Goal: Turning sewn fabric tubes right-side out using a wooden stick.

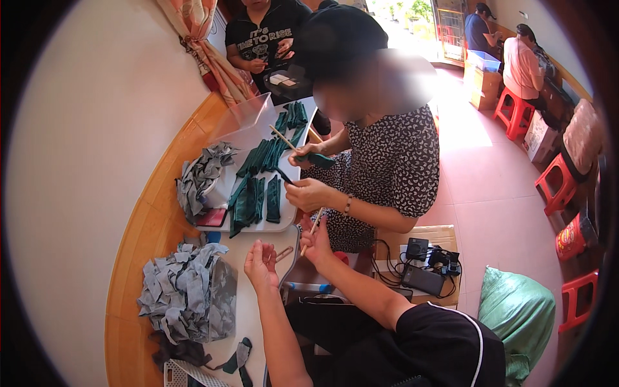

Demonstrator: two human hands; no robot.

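- Right hand is pinched shut on a thin wooden stick, which angles up and away from the white table.
- Left hand is held open and empty above the table, fingers loosely spread, just left of the stick.
- Grip advice: hold the stick near its lower end and keep the tip steady.
- Grey fabric pile lies on the table, left of both hands and near the left one.
- Green fabric pieces lie on the co-worker's tray, beyond the table.

Left hand raised, palm open, fingers loosely curled; right hand pinched closed beside it, both forearms rising from the lower edge.
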